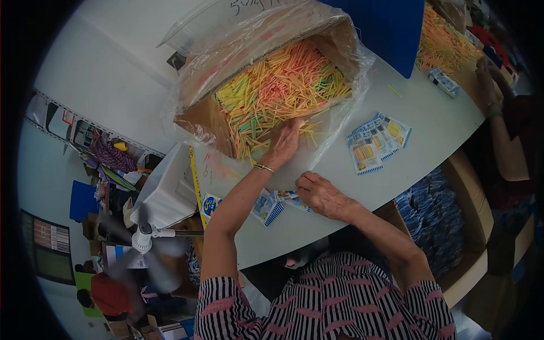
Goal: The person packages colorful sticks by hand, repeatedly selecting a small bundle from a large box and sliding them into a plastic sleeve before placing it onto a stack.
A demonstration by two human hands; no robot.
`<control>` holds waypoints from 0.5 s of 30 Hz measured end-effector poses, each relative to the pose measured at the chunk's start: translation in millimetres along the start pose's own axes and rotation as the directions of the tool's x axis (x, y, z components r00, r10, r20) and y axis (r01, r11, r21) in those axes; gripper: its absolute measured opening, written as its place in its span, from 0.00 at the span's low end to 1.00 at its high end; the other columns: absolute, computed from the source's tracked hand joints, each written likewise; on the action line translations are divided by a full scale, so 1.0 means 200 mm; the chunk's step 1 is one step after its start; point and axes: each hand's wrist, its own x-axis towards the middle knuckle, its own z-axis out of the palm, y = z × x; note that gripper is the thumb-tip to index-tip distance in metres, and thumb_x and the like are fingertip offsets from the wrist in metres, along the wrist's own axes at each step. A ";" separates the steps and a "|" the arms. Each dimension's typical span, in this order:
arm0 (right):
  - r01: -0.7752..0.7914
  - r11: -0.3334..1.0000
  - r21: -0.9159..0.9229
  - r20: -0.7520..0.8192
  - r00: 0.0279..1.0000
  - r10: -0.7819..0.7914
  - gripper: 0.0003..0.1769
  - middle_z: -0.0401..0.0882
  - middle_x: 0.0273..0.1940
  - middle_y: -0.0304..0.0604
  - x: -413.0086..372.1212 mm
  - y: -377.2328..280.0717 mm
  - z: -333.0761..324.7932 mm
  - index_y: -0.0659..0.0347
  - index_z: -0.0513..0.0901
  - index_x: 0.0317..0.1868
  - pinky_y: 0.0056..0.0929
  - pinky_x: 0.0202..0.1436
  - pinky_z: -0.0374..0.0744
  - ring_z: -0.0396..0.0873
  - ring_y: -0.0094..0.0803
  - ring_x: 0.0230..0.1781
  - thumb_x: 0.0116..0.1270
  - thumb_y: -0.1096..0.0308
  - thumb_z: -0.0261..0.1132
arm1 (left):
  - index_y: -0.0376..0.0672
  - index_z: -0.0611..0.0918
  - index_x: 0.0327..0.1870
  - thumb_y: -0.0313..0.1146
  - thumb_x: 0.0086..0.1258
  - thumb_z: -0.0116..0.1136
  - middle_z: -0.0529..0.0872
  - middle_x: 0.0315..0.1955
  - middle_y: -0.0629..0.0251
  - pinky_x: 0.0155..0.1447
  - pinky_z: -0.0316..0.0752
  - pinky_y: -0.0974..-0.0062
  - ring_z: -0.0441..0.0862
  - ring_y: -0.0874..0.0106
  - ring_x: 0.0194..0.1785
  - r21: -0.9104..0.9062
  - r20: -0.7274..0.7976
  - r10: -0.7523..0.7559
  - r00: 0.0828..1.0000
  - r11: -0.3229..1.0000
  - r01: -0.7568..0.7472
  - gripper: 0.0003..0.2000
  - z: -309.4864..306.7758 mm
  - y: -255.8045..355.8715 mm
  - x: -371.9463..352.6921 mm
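Observation:
My left hand point(285, 141), with a bracelet at the wrist, reaches to the front edge of a cardboard box point(207, 122) lined with clear plastic. Its fingers are stretched out against thin coloured sticks point(277, 85), yellow, orange, pink and green; the fingertips are partly hidden. Lower on the table, my right hand point(324, 195) has curled fingers closed on the edge of a small printed packet point(292, 199). Beside it lies another blue-and-white packet point(266, 207). One more packet point(211, 205) shows left of my left forearm.
Several printed packets point(378, 141) lie fanned out on the white table point(334, 212). A carton of blue packets point(433, 218) stands below its right edge. At right, another person's hand point(490, 82) is near more sticks point(445, 45). A fan point(143, 241) stands at left.

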 end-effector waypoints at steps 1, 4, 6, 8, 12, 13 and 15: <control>-0.031 0.996 0.079 -0.017 0.999 0.032 0.11 0.71 0.41 0.44 0.00 0.01 0.02 0.67 0.78 0.35 0.30 0.50 0.74 0.71 0.38 0.43 0.48 0.76 0.61 | 0.34 0.69 0.46 0.25 0.64 0.44 0.77 0.34 0.51 0.43 0.73 0.63 0.77 0.56 0.38 -0.109 0.032 -0.107 0.994 0.988 0.110 0.10 -0.01 -0.01 -0.01; -0.119 0.949 0.291 -0.170 0.970 0.174 0.07 0.73 0.42 0.45 0.01 0.03 0.01 0.67 0.80 0.32 0.30 0.46 0.75 0.73 0.38 0.42 0.50 0.78 0.63 | 0.38 0.68 0.45 0.27 0.70 0.43 0.77 0.29 0.59 0.37 0.72 0.67 0.77 0.63 0.32 -0.411 0.050 -0.348 0.936 0.847 0.337 0.06 -0.04 -0.06 0.01; -0.150 0.891 0.429 -0.285 0.913 0.291 0.04 0.74 0.42 0.45 0.03 0.05 -0.02 0.67 0.80 0.30 0.30 0.44 0.76 0.75 0.37 0.41 0.51 0.78 0.64 | 0.42 0.71 0.42 0.32 0.73 0.47 0.76 0.26 0.69 0.32 0.71 0.75 0.74 0.77 0.28 -0.804 0.136 -0.547 0.826 0.426 0.414 0.05 -0.09 -0.11 0.01; -0.320 0.613 0.722 -0.193 0.759 0.622 0.05 0.76 0.44 0.46 0.06 0.10 -0.05 0.65 0.82 0.33 0.26 0.36 0.76 0.77 0.32 0.36 0.54 0.78 0.65 | 0.43 0.72 0.41 0.33 0.72 0.49 0.77 0.27 0.71 0.32 0.71 0.77 0.73 0.78 0.28 -0.899 0.212 -0.647 0.733 0.164 0.406 0.05 -0.14 -0.16 0.00; -0.465 0.114 0.878 0.247 0.644 0.724 0.08 0.77 0.28 0.33 0.12 0.17 -0.13 0.63 0.83 0.32 0.16 0.29 0.68 0.68 0.15 0.25 0.61 0.66 0.65 | 0.43 0.76 0.42 0.34 0.71 0.53 0.78 0.33 0.70 0.37 0.74 0.79 0.74 0.78 0.31 -0.963 0.261 -0.633 0.729 -0.223 0.151 0.06 -0.22 -0.23 -0.03; -0.466 0.113 0.877 0.248 0.643 0.724 0.08 0.77 0.28 0.33 0.13 0.17 -0.13 0.63 0.83 0.32 0.16 0.29 0.68 0.68 0.15 0.25 0.61 0.66 0.65 | 0.43 0.75 0.44 0.34 0.71 0.51 0.78 0.34 0.69 0.37 0.74 0.78 0.75 0.78 0.33 -0.965 0.229 -0.612 0.757 -0.243 0.096 0.07 -0.22 -0.25 -0.04; -0.417 0.059 0.907 0.255 0.656 0.710 0.11 0.74 0.20 0.28 0.15 0.18 -0.13 0.60 0.84 0.31 0.15 0.25 0.65 0.66 0.13 0.21 0.62 0.61 0.65 | 0.42 0.75 0.43 0.34 0.71 0.52 0.79 0.34 0.68 0.38 0.75 0.78 0.75 0.77 0.33 -0.959 0.236 -0.602 0.763 -0.273 0.080 0.07 -0.28 -0.26 -0.03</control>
